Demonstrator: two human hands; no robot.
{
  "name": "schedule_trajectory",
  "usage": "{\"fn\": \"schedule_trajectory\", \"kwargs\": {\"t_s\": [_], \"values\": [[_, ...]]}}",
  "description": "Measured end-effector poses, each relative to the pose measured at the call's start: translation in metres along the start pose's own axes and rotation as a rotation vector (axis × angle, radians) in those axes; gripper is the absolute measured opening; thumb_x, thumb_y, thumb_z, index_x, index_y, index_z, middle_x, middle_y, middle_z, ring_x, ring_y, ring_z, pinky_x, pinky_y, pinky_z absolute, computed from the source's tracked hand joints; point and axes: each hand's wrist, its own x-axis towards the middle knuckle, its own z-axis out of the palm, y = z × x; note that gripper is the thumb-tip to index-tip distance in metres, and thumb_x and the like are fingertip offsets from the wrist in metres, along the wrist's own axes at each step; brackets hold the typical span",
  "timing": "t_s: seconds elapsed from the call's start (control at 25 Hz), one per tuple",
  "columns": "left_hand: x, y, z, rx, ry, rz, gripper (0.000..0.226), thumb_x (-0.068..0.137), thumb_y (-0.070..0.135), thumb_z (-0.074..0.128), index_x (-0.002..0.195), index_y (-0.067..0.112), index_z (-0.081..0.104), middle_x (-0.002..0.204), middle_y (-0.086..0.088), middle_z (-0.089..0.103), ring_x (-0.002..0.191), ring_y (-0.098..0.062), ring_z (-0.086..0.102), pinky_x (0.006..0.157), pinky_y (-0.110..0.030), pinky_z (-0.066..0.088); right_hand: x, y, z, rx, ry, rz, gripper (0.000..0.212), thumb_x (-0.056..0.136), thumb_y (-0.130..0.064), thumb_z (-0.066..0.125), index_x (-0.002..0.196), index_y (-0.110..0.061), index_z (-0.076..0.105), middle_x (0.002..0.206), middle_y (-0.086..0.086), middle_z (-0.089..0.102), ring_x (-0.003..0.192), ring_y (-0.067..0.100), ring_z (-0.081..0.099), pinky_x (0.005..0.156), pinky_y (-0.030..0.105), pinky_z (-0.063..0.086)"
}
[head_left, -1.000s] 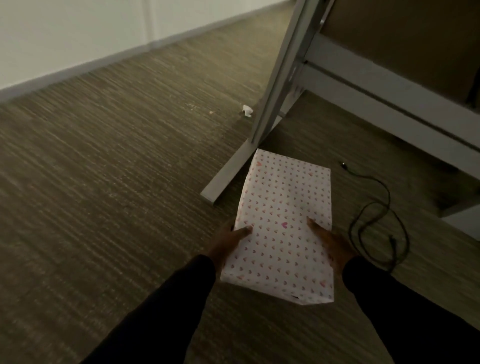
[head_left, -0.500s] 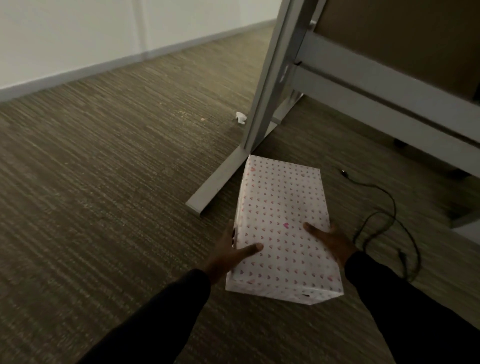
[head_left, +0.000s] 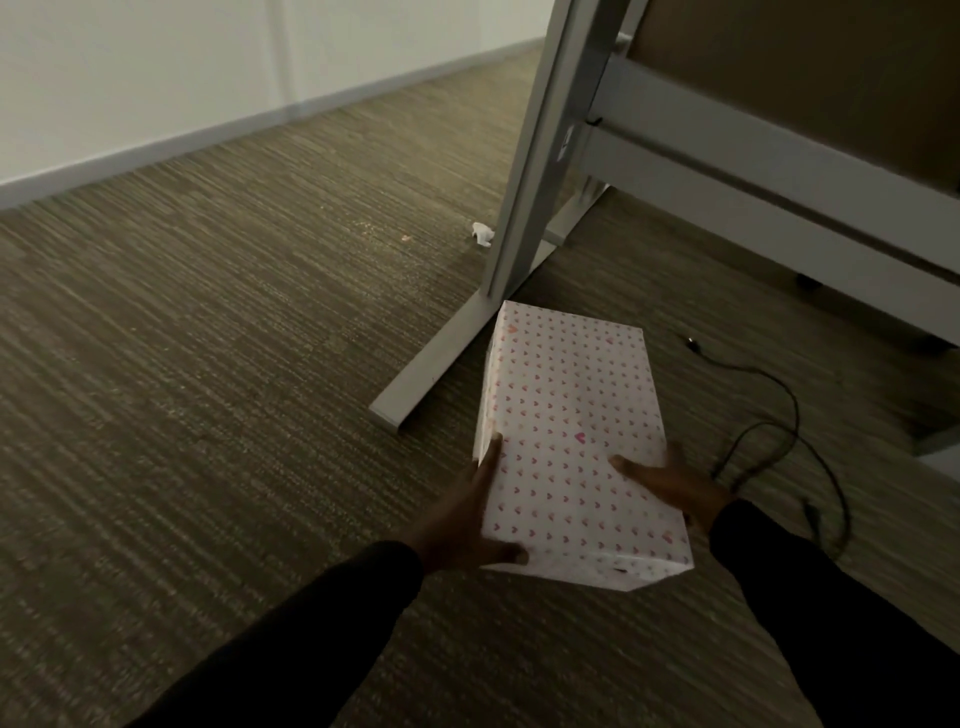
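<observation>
A rectangular box (head_left: 571, 426) wrapped in white paper with small pink hearts lies lengthwise in front of me, low over the carpet. Whether it touches the floor I cannot tell. My left hand (head_left: 467, 519) holds its near left side, with one digit stretched along the upper left edge and another curled at the near bottom corner. My right hand (head_left: 670, 486) grips the near right side with its thumb on top; its fingers are hidden behind the box. Both arms wear dark sleeves.
A grey metal desk leg (head_left: 535, 171) and its floor foot (head_left: 431, 379) stand just beyond the box's far end, with the desk frame (head_left: 753, 171) to the right. A black cable (head_left: 779, 415) loops on the carpet at right. A crumpled white scrap (head_left: 482, 234) lies near the leg.
The box has sunk lower and levelled out beside the desk foot. My left thumb has come off the top face, and that hand now lies along the box's left side.
</observation>
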Motion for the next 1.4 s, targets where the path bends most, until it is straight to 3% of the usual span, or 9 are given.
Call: {"fn": "schedule_trajectory", "kwargs": {"t_s": [0.12, 0.36, 0.68, 0.88, 1.2, 1.32, 1.4], "values": [[0.022, 0.01, -0.006, 0.012, 0.037, -0.018, 0.135, 0.074, 0.061, 0.082, 0.157, 0.048, -0.024, 0.173, -0.006, 0.006, 0.153, -0.031, 0.027, 0.12, -0.048, 0.034, 0.009, -0.013, 0.0, -0.033, 0.077, -0.057, 0.125, 0.076, -0.064, 0.078, 0.165, -0.028, -0.002, 0.17, 0.01, 0.025, 0.15, 0.04, 0.036, 0.12, 0.059, 0.036], [0.041, 0.012, -0.018, 0.095, 0.159, 0.009, 0.11, 0.093, 0.043, 0.073, 0.165, 0.035, -0.009, 0.168, -0.014, 0.023, 0.149, -0.033, 0.036, 0.117, -0.042, 0.041, 0.014, -0.025, 0.007, -0.047, 0.116, -0.164, 0.116, 0.081, -0.056, 0.078, 0.164, -0.028, 0.003, 0.168, 0.011, 0.031, 0.148, 0.04, 0.04, 0.116, 0.06, 0.041], [0.03, 0.013, -0.024, 0.257, 0.241, -0.051, 0.113, 0.086, 0.07, 0.063, 0.165, 0.032, -0.008, 0.171, -0.014, 0.015, 0.152, -0.035, 0.032, 0.114, -0.048, 0.042, 0.003, -0.017, 0.002, -0.153, 0.226, -0.12, 0.104, 0.09, -0.062, 0.065, 0.165, -0.019, 0.007, 0.167, 0.017, 0.031, 0.146, 0.044, 0.042, 0.117, 0.06, 0.039], [0.011, 0.018, -0.036, 0.234, 0.255, -0.09, 0.105, 0.088, 0.072, 0.058, 0.165, 0.03, 0.0, 0.172, -0.013, 0.017, 0.158, -0.036, 0.017, 0.12, -0.056, 0.03, -0.026, -0.011, 0.007, -0.189, 0.309, -0.139, 0.092, 0.096, -0.057, 0.059, 0.164, -0.015, 0.014, 0.165, 0.02, 0.034, 0.148, 0.042, 0.039, 0.115, 0.052, 0.039], [-0.055, 0.041, -0.044, 0.153, 0.205, -0.111, 0.083, 0.092, 0.067, 0.052, 0.159, 0.029, 0.021, 0.163, -0.012, 0.033, 0.147, -0.037, 0.035, 0.112, -0.053, 0.039, -0.092, -0.017, 0.035, -0.234, 0.27, -0.2, 0.084, 0.096, -0.052, 0.062, 0.16, -0.009, 0.028, 0.158, 0.021, 0.044, 0.143, 0.041, 0.047, 0.115, 0.054, 0.044], [-0.089, 0.062, -0.049, 0.154, 0.156, -0.142, 0.072, 0.095, 0.063, 0.052, 0.153, 0.039, 0.018, 0.16, -0.013, 0.035, 0.142, -0.037, 0.042, 0.109, -0.05, 0.042, -0.131, -0.019, 0.04, -0.294, 0.223, -0.178, 0.087, 0.097, -0.054, 0.059, 0.161, -0.006, 0.024, 0.163, 0.022, 0.037, 0.147, 0.039, 0.041, 0.119, 0.047, 0.038], [-0.112, 0.079, -0.059, 0.17, 0.125, -0.176, 0.076, 0.094, 0.061, 0.056, 0.156, 0.036, 0.019, 0.16, -0.015, 0.035, 0.139, -0.035, 0.047, 0.108, -0.048, 0.044, -0.16, -0.028, 0.041, -0.323, 0.193, -0.162, 0.09, 0.097, -0.056, 0.057, 0.163, -0.007, 0.021, 0.165, 0.022, 0.033, 0.15, 0.039, 0.037, 0.121, 0.047, 0.035]]}}
